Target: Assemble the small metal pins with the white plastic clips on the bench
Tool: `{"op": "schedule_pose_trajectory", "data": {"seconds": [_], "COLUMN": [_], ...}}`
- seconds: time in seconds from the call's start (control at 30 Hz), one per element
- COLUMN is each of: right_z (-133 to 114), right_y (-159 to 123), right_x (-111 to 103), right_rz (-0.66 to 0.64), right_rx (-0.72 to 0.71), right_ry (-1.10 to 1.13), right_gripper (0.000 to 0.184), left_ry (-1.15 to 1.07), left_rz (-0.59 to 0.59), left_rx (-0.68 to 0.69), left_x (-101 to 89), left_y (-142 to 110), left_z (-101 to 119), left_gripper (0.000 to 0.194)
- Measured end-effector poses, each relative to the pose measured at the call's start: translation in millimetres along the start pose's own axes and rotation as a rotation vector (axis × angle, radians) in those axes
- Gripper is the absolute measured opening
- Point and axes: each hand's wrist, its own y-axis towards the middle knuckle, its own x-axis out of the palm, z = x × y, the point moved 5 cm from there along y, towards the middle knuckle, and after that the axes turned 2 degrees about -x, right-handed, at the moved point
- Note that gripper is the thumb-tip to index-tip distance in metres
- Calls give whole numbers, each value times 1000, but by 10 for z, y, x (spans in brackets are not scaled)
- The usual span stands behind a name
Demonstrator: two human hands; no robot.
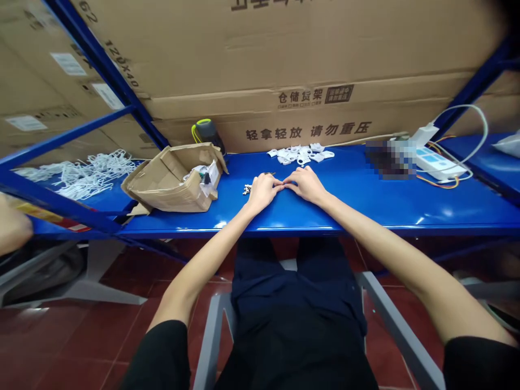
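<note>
Two: left hand [263,190], right hand [307,184] | fingertips meeting, pinching: can't tell | carton [260,65]: "仓储货架"

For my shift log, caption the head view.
Left hand and right hand close together over a blue worktop, with white pieces beyond and an open cardboard box at left.

The scene is viewed by one camera worn on the person's head, faced forward and tilted down, with the person's lap [296,290] seen from above at 6 o'clock, the tabletop [450,208] crossed through the middle, and a cardboard wall [215,59] met at 12. The left hand [262,192] and right hand [306,184] are shown near the centre, at moderate range, their arms [213,250] led in from 7 and 4. By the wide angle, red floor [81,336] is also caught at 8 o'clock.
</note>
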Motion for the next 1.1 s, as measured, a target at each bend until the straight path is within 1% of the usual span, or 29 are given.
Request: {"op": "schedule_pose_trajectory", "data": {"seconds": [0.1, 0.17, 0.27, 0.4, 0.53, 0.63, 0.73, 0.8, 0.9, 0.97, 1.03, 1.1], "right_z": [-18, -25, -10, 20, 19, -7, -50, -73, -60, -17, 34, 75], "right_y": [14, 6, -15, -24, -11, -6, 2, 9, 3, -17, -42, -61], "right_x": [-1, -14, -36, -54, -57, -58, -45, -32, -38, -63, -93, -120], "right_rz": [-3, 0, 13, 18, -7, -2, 3, -3, 2, 19, 41, 65], "right_rx": [26, 28, 45, 68, 48, 16, -15, -32, -25, -4, 19, 37], "right_ry": [0, -2, -3, 23, -42, -42, -28, -43, -77, -97, -119, -140], "right_gripper": [27, 27, 25, 19, 17, 18, 24, 26, 23, 21, 22, 25], "left_ry": [58, 78, 74, 7, 4, -25, -44, -54, -19, 26, 55, 53], "left_rz": [-10, -23, -27, -72, -79, -104, -104, -99, -82, -66, -45, -12], "left_rx": [-22, -1, 88, 209, 231, 270, 262, 250, 225, 189, 135, 80], "left_x": [-39, -53, -56, -37, -76, -104, -105, -93, -105, -152, -223, -303], "left_y": [26, 78, 168, 226, 235, 221, 205, 200, 207, 215, 210, 176], "left_z": [19, 29, 25, 2, -51, -113, -183, -191, -173, -201, -290, -429], "left_gripper": [24, 23, 24, 22, 17, 18, 23, 24, 19, 15, 15, 17]}}
